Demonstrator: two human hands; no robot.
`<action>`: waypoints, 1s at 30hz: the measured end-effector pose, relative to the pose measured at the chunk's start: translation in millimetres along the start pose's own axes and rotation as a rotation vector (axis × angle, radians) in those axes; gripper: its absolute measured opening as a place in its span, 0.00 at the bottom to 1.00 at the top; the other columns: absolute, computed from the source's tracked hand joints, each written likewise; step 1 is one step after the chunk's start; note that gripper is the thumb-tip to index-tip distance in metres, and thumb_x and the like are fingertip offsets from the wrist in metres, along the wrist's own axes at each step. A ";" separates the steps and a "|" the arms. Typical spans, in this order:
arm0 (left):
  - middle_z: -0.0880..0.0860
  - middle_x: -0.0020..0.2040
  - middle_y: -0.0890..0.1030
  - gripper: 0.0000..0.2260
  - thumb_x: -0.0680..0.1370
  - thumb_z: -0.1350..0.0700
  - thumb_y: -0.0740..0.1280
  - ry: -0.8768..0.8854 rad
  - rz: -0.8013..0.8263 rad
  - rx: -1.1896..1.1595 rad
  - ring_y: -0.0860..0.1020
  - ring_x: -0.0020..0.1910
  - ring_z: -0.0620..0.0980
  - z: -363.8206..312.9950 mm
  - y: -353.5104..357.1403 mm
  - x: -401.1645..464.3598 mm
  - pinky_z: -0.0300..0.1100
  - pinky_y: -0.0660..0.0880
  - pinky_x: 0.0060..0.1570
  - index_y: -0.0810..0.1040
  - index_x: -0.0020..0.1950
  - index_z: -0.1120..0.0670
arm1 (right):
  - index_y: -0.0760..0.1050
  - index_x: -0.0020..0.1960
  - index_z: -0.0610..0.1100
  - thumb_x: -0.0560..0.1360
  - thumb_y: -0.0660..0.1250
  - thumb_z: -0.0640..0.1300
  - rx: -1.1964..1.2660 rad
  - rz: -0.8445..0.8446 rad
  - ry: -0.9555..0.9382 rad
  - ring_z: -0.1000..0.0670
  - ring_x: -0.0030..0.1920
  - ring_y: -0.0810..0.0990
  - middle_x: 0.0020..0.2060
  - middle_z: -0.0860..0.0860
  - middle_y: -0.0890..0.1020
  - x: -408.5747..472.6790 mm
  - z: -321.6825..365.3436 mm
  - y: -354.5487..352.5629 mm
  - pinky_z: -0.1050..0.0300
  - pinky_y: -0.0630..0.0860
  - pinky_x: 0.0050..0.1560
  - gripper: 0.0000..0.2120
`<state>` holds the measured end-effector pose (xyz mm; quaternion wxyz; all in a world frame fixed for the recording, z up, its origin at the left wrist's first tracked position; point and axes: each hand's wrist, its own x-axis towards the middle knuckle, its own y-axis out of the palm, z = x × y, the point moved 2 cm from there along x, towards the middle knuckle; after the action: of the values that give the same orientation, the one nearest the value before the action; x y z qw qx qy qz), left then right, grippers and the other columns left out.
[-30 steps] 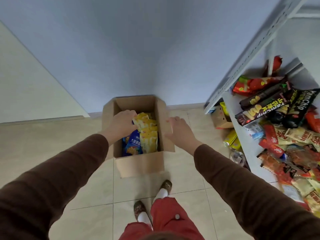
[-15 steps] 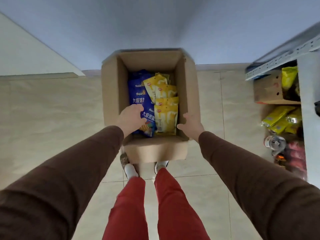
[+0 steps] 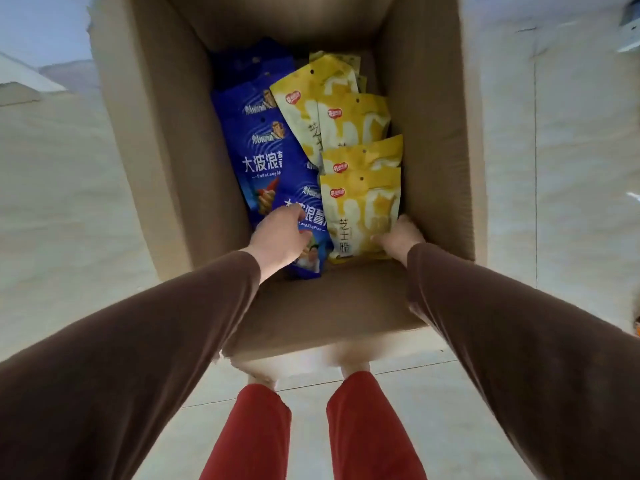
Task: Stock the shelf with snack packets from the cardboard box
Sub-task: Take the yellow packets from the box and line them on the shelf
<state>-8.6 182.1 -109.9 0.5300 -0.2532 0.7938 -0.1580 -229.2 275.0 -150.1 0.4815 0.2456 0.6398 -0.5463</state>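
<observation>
I look straight down into the open cardboard box (image 3: 166,140) on the floor. Inside, several blue snack packets (image 3: 266,161) are stacked on the left and several yellow snack packets (image 3: 349,123) on the right. My left hand (image 3: 280,233) lies on the nearest blue packet (image 3: 311,216) with its fingers curled onto it. My right hand (image 3: 401,237) grips the lower right edge of the nearest yellow packet (image 3: 360,209), thumb on its face. Both hands are inside the box near its front wall.
The box stands on a pale tiled floor (image 3: 62,202), just ahead of my red-trousered legs (image 3: 263,434). A grey metal piece (image 3: 630,26) shows at the top right edge. Brown sleeves cover both arms.
The camera has dropped much closer to the box. Both hands went from the box's near rim down onto the packets: left onto the blue one, right onto the yellow one. The shelf left the view.
</observation>
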 end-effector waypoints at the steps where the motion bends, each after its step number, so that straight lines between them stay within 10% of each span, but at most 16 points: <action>1: 0.54 0.61 0.80 0.17 0.79 0.51 0.69 0.006 -0.009 -0.013 0.78 0.58 0.55 5.4 5.6 8.9 0.52 0.77 0.57 0.75 0.66 0.54 | 0.62 0.74 0.39 0.75 0.76 0.49 0.010 0.003 0.012 0.41 0.68 0.75 0.69 0.42 0.73 12.3 -1.6 9.0 0.51 0.73 0.61 0.36; 7: 0.54 0.61 0.80 0.17 0.79 0.51 0.70 0.006 -0.012 -0.064 0.78 0.60 0.54 23.4 21.3 35.9 0.53 0.77 0.58 0.75 0.66 0.55 | 0.52 0.78 0.42 0.69 0.80 0.50 0.164 -0.045 0.104 0.37 0.69 0.73 0.71 0.41 0.71 43.9 -12.4 43.0 0.43 0.74 0.67 0.49; 12: 0.54 0.59 0.80 0.15 0.80 0.52 0.68 -0.055 0.032 -0.115 0.78 0.57 0.54 22.4 18.8 36.4 0.53 0.77 0.57 0.75 0.66 0.54 | 0.80 0.50 0.44 0.74 0.72 0.50 0.180 -0.070 0.028 0.39 0.54 0.82 0.50 0.43 0.84 34.5 -24.7 42.2 0.44 0.80 0.54 0.11; 14: 0.54 0.59 0.80 0.15 0.80 0.51 0.68 -0.083 0.051 -0.132 0.79 0.56 0.54 18.4 17.4 36.2 0.53 0.77 0.57 0.75 0.65 0.53 | 0.78 0.42 0.42 0.75 0.70 0.50 0.174 -0.093 -0.039 0.39 0.49 0.81 0.43 0.43 0.83 24.9 -25.5 36.4 0.44 0.80 0.48 0.11; 22: 0.53 0.53 0.81 0.15 0.79 0.52 0.69 -0.145 0.060 -0.253 0.80 0.50 0.53 2.1 18.0 42.8 0.50 0.79 0.54 0.75 0.65 0.53 | 0.69 0.50 0.48 0.81 0.59 0.49 0.081 -0.493 -0.435 0.45 0.41 0.78 0.44 0.49 0.78 -75.8 2.6 -24.4 0.50 0.75 0.42 0.05; 30: 0.49 0.58 0.77 0.19 0.80 0.55 0.69 -0.261 0.103 -0.505 0.76 0.59 0.52 -38.3 56.4 75.1 0.42 0.69 0.50 0.73 0.69 0.58 | 0.64 0.46 0.45 0.83 0.59 0.51 0.177 -0.640 -0.217 0.47 0.32 0.74 0.32 0.50 0.72 -128.3 -12.9 -48.7 0.39 0.78 0.39 0.11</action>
<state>-80.4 185.0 -181.4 0.5550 -0.3549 0.7449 0.1057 -221.3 300.5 -14.9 0.3277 0.0141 0.5796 -0.7459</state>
